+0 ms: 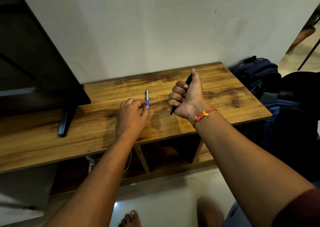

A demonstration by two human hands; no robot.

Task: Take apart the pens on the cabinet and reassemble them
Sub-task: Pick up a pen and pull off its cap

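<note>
- Wooden worktop point(225, 97) of a low cabinet stands against a pale wall, and both of the person's bare arms reach out over it.
- The left hand point(132, 113) is low on the wood, knuckles up. Its thumb and curled fingertips pinch the near, blue end of a blue-and-silver pen point(147, 97).
- That pen lies flat on the worktop and points away from the left hand towards the wall. It sits between the two hands, closer to the left.
- The right hand point(186, 97) is raised off the surface, closed in a fist round a black pen point(189, 80) with the thumb stretched up along the barrel.
- The black pen is tilted. Its top shows beside the thumb, and its tip pokes out under the heel of the hand, clear of the wood.
- A red and yellow thread bracelet point(203, 114) is tied round the right wrist.
- Out past the left hand, a dark television point(34, 62) rests on the worktop on a black foot point(65, 123).
- Beyond the right hand, off the end of the cabinet, a dark blue backpack point(256, 72) sits by the wall.
- Under the arms the cabinet has open compartments point(166, 154), and bare toes show on the tiled floor point(164, 200).
</note>
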